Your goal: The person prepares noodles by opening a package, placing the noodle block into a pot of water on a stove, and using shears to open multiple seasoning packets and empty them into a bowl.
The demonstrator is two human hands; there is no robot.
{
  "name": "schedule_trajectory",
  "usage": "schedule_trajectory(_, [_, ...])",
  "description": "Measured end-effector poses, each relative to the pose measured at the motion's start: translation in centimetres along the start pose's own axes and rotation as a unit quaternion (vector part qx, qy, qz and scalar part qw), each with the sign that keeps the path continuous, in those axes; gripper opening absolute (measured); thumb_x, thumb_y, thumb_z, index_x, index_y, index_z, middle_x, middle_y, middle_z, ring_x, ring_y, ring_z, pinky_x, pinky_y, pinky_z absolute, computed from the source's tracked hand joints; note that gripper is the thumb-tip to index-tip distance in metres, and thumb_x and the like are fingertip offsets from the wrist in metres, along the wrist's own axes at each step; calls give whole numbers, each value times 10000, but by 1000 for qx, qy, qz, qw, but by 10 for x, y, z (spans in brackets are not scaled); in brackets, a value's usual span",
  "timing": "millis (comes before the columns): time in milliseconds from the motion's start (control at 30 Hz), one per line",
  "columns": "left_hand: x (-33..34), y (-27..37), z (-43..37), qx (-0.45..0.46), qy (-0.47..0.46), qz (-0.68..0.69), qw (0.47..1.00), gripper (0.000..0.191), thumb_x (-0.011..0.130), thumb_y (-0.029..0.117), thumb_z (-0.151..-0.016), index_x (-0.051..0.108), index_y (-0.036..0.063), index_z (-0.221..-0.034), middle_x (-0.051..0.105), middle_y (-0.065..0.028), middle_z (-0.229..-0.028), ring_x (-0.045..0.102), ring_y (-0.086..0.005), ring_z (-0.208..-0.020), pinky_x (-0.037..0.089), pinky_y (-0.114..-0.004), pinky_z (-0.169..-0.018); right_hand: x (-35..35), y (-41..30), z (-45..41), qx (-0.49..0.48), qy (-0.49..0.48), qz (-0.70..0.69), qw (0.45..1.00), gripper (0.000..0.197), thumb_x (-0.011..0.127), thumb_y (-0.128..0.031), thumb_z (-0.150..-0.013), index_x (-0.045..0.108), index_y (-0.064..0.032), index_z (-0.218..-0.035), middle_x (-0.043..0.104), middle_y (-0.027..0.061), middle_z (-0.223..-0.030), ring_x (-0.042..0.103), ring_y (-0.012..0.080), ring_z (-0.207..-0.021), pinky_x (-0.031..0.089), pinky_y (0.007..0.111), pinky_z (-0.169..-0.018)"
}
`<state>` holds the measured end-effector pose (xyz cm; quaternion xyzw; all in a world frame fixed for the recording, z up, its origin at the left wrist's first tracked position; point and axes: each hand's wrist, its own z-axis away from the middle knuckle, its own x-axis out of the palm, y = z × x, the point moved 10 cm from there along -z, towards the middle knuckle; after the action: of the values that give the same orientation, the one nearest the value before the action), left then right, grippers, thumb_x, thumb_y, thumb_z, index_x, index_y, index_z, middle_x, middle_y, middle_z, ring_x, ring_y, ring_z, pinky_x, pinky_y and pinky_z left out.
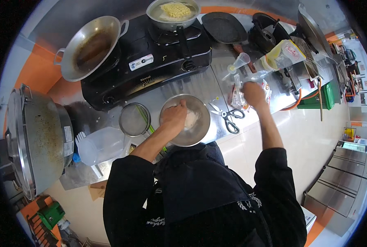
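Note:
A round metal bowl (203, 129) holding some pale powder or paste (191, 119) stands at the counter's front edge. My left hand (174, 115) reaches over the bowl's left side, its fingers curled downward and partly hidden. My right hand (253, 92) is over plastic packets (238, 98) that bear printing. Its fingertips are out of sight, so whether it grips a packet is unclear. Black-handled kitchen scissors (228, 116) lie spread between the bowl and the packets. Left of the bowl rests a round fine-mesh strainer (134, 119), beside green stalks or sticks (144, 115).
A black Rinnai gas stove (140, 74) carries a wok of brown liquid (94, 49) and a frying pan (171, 23) with a noodle block in it. A clear plastic jug (103, 146) and large pot (47, 139) stand left. A yellow-and-clear pouch (279, 57) is at the right.

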<state>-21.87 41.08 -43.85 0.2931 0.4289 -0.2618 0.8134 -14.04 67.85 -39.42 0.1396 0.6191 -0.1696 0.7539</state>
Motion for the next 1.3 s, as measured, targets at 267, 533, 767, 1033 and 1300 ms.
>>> schedule_trajectory(267, [16, -24, 0, -12, 5, 74, 997, 499, 602, 34, -755, 440, -90, -1211, 647, -275, -938, 653, -376, -901, 540, -435, -743, 35, 59, -19, 140, -94, 35, 985, 412, 771, -283, -702, 658, -26, -1003, 662, 184, -1038, 643, 343, -974, 523, 443, -818])
schedule_trajectory(533, [21, -34, 15, 15, -5, 210, 977, 410, 788, 87, -624, 628, -56, -973, 652, -239, -977, 623, -367, -977, 502, -405, -835, -4, -39, 22, -2, 5, -132, 991, 311, 636, -200, -834, 629, -53, -1108, 651, 190, -998, 641, 339, -892, 501, 423, -754])
schedule_trajectory(767, [19, -29, 24, -46, 15, 241, 969, 741, 758, 49, -675, 360, -38, -1293, 643, -251, -991, 623, -404, -944, 502, -442, -818, 35, -214, 62, -196, -48, -302, 932, 513, 622, -68, -794, 485, -88, -1288, 638, 180, -1075, 622, 353, -911, 487, 419, -772])
schedule_trajectory(1033, [4, -26, 29, 5, 67, 335, 940, 862, 643, -34, -733, 129, 7, -1425, 606, -284, -1051, 622, -422, -932, 520, -449, -747, 38, -227, 53, -153, -129, -467, 861, 656, 665, -50, -769, 356, -58, -1348, 677, 145, -968, 652, 323, -831, 498, 392, -716])
schedule_trajectory(1300, [2, -40, 42, 33, 149, 344, 927, 664, 693, 100, -758, 399, 39, -1350, 646, -241, -938, 623, -411, -894, 506, -463, -756, 53, -224, 50, -203, -92, -416, 882, 438, 634, -99, -819, 514, -49, -1238, 672, 133, -919, 655, 318, -820, 508, 386, -733])
